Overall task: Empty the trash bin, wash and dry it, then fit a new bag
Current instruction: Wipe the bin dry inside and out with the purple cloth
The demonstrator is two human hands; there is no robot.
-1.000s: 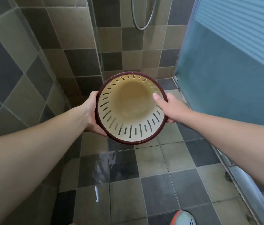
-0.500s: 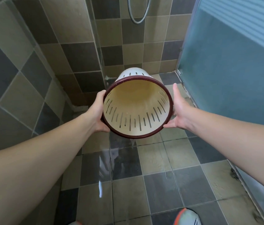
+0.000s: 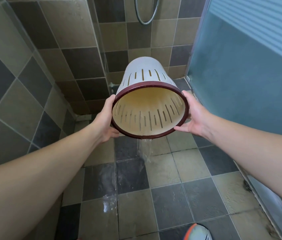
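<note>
Head view: unlabelled, seemingly, tipped bin [image 3: 147, 80] between both hands [image 3: 195, 116], water [image 3: 145, 149] spilling.

Tiled floor [image 3: 168, 201], checkered dark grey and tan squares, wet and glossy. Stream of water [image 3: 144, 149] lands on it near centre, with a puddle [image 3: 109, 203] to the left. Shoe [image 3: 198, 232] stands on the tiles at bottom edge. Dark grime along the right edge.
</note>
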